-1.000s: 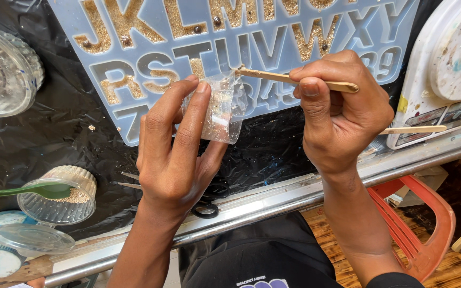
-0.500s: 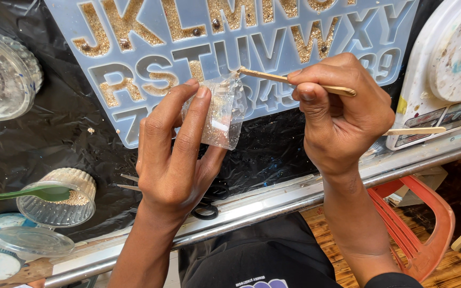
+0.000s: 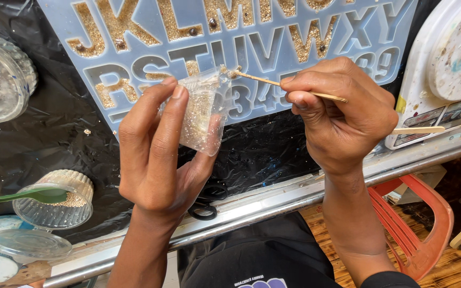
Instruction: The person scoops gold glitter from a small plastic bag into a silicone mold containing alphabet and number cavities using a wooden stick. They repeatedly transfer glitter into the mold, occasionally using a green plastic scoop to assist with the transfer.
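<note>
Over the black plastic sheet (image 3: 54, 128), both hands are up in front of the pale blue letter mould (image 3: 273, 48), which has gold glitter filling some of its letters. Left hand (image 3: 158, 154) has its fingers wrapped around a small clear plastic cup (image 3: 205, 109) with glitter stuck to the inside, tilted toward the other hand. Right hand (image 3: 342, 114) is pinching a thin wooden stick (image 3: 273, 81), and the tip sits right at the cup's rim. Off to the left there's a clear tub of tiny beads (image 3: 60, 200) with a green spoon (image 3: 22, 196) resting on it, plus black scissors (image 3: 209, 205) near the table edge
</note>
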